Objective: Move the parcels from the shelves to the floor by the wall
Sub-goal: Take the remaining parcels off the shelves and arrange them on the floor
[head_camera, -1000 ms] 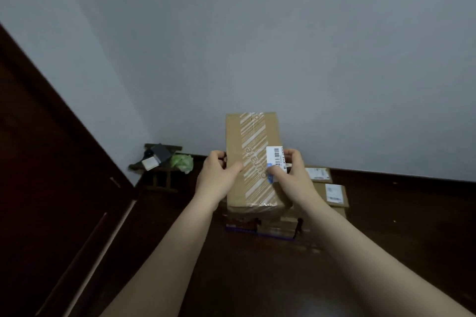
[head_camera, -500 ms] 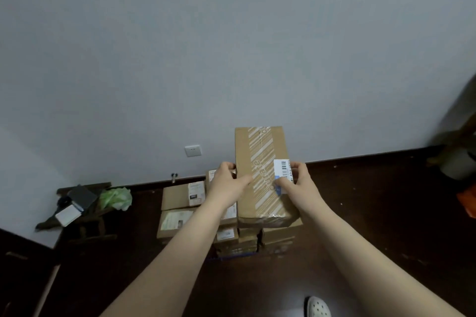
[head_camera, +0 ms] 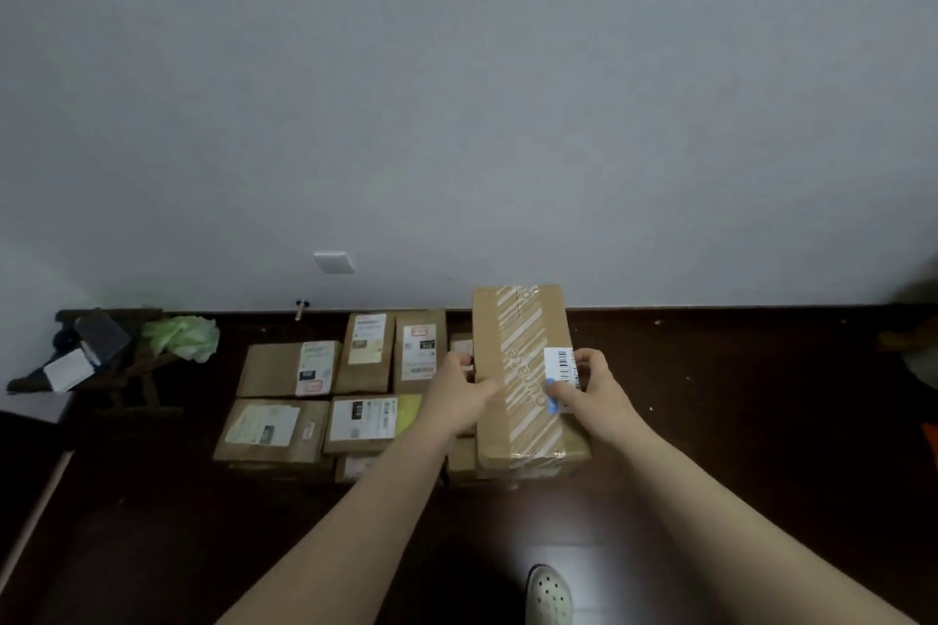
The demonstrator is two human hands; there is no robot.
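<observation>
Down by the wall (head_camera: 457, 91), a person holds a long brown box (head_camera: 512, 335) over the dark floor (head_camera: 736, 421). Their left hand (head_camera: 457, 396) grips its nine o'clock side. Their right hand (head_camera: 591, 391) grips its three o'clock side, fingers curled round the edge. More parcels (head_camera: 274, 426) lie at nine o'clock of it, some partly under it. A green bag (head_camera: 180, 338) sits further that way. A white shoe (head_camera: 549, 591) stands at six o'clock.
</observation>
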